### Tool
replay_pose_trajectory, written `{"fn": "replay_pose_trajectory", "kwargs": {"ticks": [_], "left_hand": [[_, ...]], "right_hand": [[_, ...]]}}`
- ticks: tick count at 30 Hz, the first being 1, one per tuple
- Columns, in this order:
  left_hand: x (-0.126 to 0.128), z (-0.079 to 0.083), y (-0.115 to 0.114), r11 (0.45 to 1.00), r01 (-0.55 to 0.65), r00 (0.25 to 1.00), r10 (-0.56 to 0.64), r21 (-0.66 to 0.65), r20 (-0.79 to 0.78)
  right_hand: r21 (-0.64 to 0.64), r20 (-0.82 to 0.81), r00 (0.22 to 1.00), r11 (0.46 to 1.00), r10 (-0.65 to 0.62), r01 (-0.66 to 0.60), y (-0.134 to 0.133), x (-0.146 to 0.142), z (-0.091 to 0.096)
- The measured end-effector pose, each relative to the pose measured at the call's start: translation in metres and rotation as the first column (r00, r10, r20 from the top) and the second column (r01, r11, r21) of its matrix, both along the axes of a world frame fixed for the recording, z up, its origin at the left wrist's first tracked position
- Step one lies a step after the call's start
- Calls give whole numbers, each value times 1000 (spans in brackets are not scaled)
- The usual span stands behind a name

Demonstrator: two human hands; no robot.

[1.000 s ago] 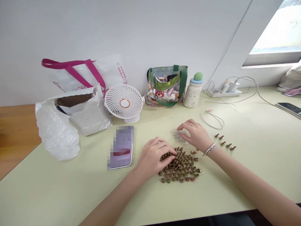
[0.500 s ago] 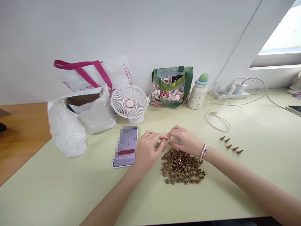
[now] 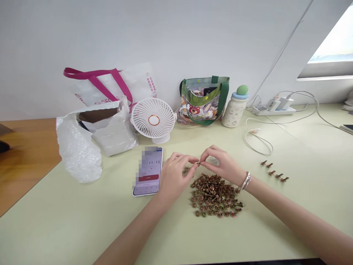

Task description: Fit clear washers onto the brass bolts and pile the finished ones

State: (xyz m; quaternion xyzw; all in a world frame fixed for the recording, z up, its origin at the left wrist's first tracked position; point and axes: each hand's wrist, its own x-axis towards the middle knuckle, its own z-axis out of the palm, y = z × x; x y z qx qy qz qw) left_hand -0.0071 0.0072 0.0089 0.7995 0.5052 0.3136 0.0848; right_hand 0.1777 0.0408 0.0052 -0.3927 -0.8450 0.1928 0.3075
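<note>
My left hand (image 3: 176, 175) and my right hand (image 3: 222, 165) meet above the table, thumb and fingertips pinched. Between their fingertips is a small brownish screw (image 3: 198, 163), mostly covered by the fingers. Just below the hands lies a heap of bronze-coloured flanged screws (image 3: 216, 193), with several standing on their heads along its front. A few small metal pieces (image 3: 186, 170) show beside my left fingers, partly hidden. Behind my right hand, a clear plastic item (image 3: 213, 161) is partly visible.
Several separate screws (image 3: 271, 173) lie in a loose line at right. A phone (image 3: 147, 173) with a timer is left of my left hand. Along the wall stand a bubble-wrap bag (image 3: 79, 154), white fan (image 3: 154, 119), green-handled bag (image 3: 202, 106), bottle (image 3: 234, 112) and power strip (image 3: 275, 111).
My right hand has shifted slightly, its fingers now more plainly pinched against the left fingertips, and the small screw between them shows. The whole view has shifted a little.
</note>
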Motion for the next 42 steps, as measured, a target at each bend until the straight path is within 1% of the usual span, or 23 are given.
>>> {"fn": "replay_pose_trajectory", "kwargs": {"ticks": [2,4,7,9,12,16,20,24,28,31,35,37,39,42], "left_hand": [[2,-1,-1,999,37,999,-37,-30,3],[3,-1,-2,996,74,997,-73,-53,19],[5,-1,-3,991,109,992,-105,-73,67],[5,-2,-4,992,112,990,-106,-61,90],[5,-3,-4,997,78,993,-79,12,85],[4,-7,-3,987,46,997,-55,154,51],[5,-9,-4,965,70,997,-77,252,16],[4,-10,-4,955,67,998,-69,290,-6],[2,-9,-3,959,72,997,-63,275,-39],[2,-10,-2,969,76,996,-62,234,-66],[2,-10,-2,987,74,994,-62,143,-85],[3,-9,-2,993,64,994,-54,101,-90],[3,-9,-2,995,53,995,-46,81,-92],[3,-8,-2,994,56,995,-47,96,-89]], "right_hand": [[-43,-111,993,999,-27,22,-8,5,0],[-59,-174,984,998,-42,32,-15,8,0],[-58,-198,980,998,-37,26,-21,11,0],[-58,-192,981,998,-32,21,-22,12,0],[-75,-158,987,997,-17,5,-22,12,2],[-94,-102,995,995,21,-31,-23,9,0],[-74,-103,994,997,-40,32,-26,4,-4],[-28,-108,992,997,-69,67,-26,2,-6],[32,-88,995,998,-43,46,-23,5,-6],[125,-42,998,991,-46,51,-22,7,-8],[289,35,997,956,-63,51,-21,9,-10],[330,56,996,943,-69,47,-20,9,-10],[319,56,995,946,-78,56,-21,8,-9],[218,51,996,974,-73,61,-23,7,-7]]}}
